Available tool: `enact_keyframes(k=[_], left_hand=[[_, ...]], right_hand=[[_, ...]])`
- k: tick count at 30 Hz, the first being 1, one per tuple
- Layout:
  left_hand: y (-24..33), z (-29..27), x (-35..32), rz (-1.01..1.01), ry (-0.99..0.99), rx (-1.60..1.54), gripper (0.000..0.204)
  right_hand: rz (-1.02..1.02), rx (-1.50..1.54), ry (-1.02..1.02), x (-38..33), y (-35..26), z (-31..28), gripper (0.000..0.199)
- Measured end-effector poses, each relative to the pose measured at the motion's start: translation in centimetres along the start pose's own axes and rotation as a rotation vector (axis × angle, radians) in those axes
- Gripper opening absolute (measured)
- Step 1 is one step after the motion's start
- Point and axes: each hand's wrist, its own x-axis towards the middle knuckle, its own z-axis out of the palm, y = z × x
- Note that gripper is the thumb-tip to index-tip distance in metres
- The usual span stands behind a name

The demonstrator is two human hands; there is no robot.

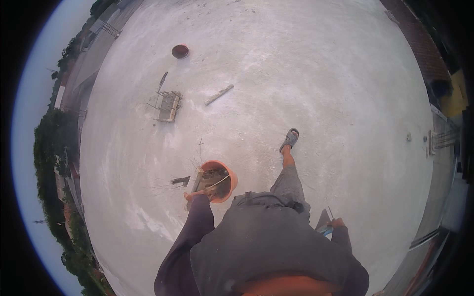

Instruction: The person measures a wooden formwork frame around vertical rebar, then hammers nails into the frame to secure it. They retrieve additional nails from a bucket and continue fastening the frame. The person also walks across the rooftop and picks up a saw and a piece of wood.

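At my left side is an orange bucket point(233, 183), tilted, with brown, sandy-looking contents and a pale rod or handle across its mouth. My left hand point(197, 194) is closed at its left rim, where a pale wooden board point(193, 180) stands against the bucket. Whether the fingers grip rim, board or both is hard to see. Thin dark wires point(180, 181) stick out beside the board. Low on my right, my right hand point(337, 223) is closed on a trowel-like tool point(323, 220) with a grey pointed blade. Something blue and white point(326, 231) shows below it.
A pale concrete slab point(355, 98) spreads all round. Ahead to the left are a reddish tub point(180, 51), a block stub with projecting rods point(169, 107) and a loose bar point(219, 94). My sandalled foot point(290, 140) is forward. Rods project at the right edge point(443, 139).
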Motion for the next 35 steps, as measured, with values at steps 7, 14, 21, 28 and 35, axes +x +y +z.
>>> enact_keyframes(k=[7,14,21,28,35], left_hand=[[-12.4,25.7,-19.7,0.055,-0.095,-0.137,0.072],[-23.4,49.6,-30.3,-0.041,0.155,-0.077,0.089],[-38.5,75.3,-42.6,-0.127,0.059,-0.231,0.081],[-48.3,100.0,-55.5,-0.124,-0.015,-0.218,0.074],[-62.5,124.8,-67.0,-0.166,-0.087,-0.245,0.068]], right_hand=[[0.074,0.192,0.133,15.8,-12.4,-32.3,0.060],[-0.400,0.132,0.477,34.0,-21.9,-71.9,0.046],[-0.297,-0.200,0.802,47.7,-29.2,-97.4,0.042],[0.128,0.011,0.307,53.6,-37.7,-115.4,0.049],[0.111,-0.118,-0.015,70.1,-44.2,-131.0,0.062]])
